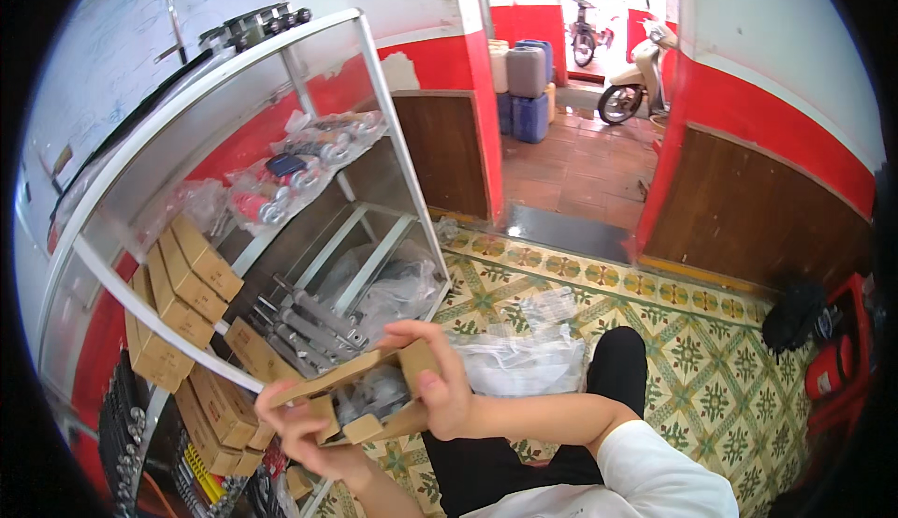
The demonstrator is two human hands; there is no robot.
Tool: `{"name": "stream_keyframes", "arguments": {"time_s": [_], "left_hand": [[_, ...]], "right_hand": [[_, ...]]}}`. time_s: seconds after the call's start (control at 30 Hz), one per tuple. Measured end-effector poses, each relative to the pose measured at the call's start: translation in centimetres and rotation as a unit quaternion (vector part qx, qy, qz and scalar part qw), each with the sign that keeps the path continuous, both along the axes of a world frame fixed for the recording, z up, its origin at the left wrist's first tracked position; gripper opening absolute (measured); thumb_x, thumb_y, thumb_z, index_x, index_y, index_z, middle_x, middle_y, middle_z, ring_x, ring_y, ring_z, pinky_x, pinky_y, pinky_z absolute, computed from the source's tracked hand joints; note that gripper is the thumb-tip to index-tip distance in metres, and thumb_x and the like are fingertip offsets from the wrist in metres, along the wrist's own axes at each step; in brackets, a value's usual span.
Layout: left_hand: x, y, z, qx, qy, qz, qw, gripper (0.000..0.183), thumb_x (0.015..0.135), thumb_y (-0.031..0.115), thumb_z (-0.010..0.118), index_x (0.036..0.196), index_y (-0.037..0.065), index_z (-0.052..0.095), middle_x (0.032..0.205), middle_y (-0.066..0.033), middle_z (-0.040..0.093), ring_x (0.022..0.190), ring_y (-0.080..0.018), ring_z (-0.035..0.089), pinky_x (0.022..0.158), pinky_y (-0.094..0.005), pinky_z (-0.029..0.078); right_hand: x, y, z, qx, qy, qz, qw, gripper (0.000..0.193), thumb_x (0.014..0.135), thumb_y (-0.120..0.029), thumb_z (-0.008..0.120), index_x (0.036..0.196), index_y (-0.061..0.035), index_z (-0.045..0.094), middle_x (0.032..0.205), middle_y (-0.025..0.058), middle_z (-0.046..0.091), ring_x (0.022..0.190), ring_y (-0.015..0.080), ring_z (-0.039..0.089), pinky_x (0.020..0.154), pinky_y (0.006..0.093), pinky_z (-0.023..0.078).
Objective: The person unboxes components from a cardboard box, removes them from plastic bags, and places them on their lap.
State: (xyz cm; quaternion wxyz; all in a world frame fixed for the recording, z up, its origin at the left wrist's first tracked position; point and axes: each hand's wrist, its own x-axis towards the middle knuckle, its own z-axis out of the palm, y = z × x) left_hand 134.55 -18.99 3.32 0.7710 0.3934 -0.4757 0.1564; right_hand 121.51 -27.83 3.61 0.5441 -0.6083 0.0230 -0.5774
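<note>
Between my two hands is a small brown cardboard box point(329, 382), its end open toward me and its flaps folded out. Inside lie grey parts point(374, 394), too jumbled to name. My left hand point(313, 434) is closed on the left side of the box, with the thumb by a flap. My right hand point(440, 382) grips the right side, fingers over the far edge and thumb on the near wall. Just beyond the box, several grey shock absorbers point(318, 317) lie on the lower shelf.
A metal rack point(374, 83) stands at my left, holding long cardboard boxes point(182, 279) and plastic-wrapped red shock absorbers point(257, 204). Clear plastic bags point(514, 359) lie on the patterned tile floor. Jerrycans point(528, 97) and a scooter point(645, 73) stand past the doorway. A red stool point(847, 364) is at the right.
</note>
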Motion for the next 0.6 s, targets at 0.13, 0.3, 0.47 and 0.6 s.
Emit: {"name": "stream_keyframes", "arguments": {"time_s": [0.13,0.3,0.47,0.6], "left_hand": [[0.3,-0.3,1.8,0.143,-0.023,-0.106,0.984,0.056,0.092,0.057,0.046,0.088,0.003,0.060,0.128,-0.0269,0.047,0.115,-0.0349,0.050,0.100,-0.0497,0.038],[1.0,-1.7,1.5,0.158,-0.029,-0.146,0.976,0.063,0.088,0.060,0.055,0.102,-0.002,0.063,0.126,-0.0260,0.049,0.108,-0.0312,0.054,0.091,-0.0421,0.044],[1.0,-3.0,0.2,0.072,-0.025,-0.206,0.975,0.057,0.087,0.048,0.066,0.117,0.004,0.047,0.128,-0.0270,0.048,0.113,-0.0300,0.051,0.096,-0.0409,0.040],[1.5,-2.6,-0.2,0.035,-0.002,-0.247,0.968,0.071,0.081,0.035,0.077,0.129,0.013,0.029,0.128,-0.0309,0.046,0.114,-0.0299,0.051,0.097,-0.0405,0.040]], "right_hand": [[0.9,-0.5,0.2,0.020,-0.026,0.025,0.999,0.063,0.095,-0.049,0.043,0.132,0.0017,0.034,0.113,0.0192,0.058,0.098,0.0239,0.060,0.086,0.0358,0.048],[0.3,-1.1,1.0,0.061,-0.067,-0.002,0.996,0.062,0.095,-0.043,0.044,0.134,0.0026,0.031,0.121,0.0188,0.051,0.103,0.0243,0.055,0.091,0.0384,0.042],[-2.5,-1.3,4.2,-0.222,-0.067,-0.259,0.938,0.055,0.088,-0.030,0.054,0.131,-0.0014,0.037,0.120,0.0172,0.050,0.100,0.0261,0.054,0.085,0.0402,0.044],[-3.3,2.2,9.9,-0.524,0.049,-0.125,0.841,0.033,0.075,-0.008,0.061,0.107,-0.0042,0.055,0.102,0.0072,0.060,0.085,0.0237,0.057,0.074,0.0345,0.048]]}}
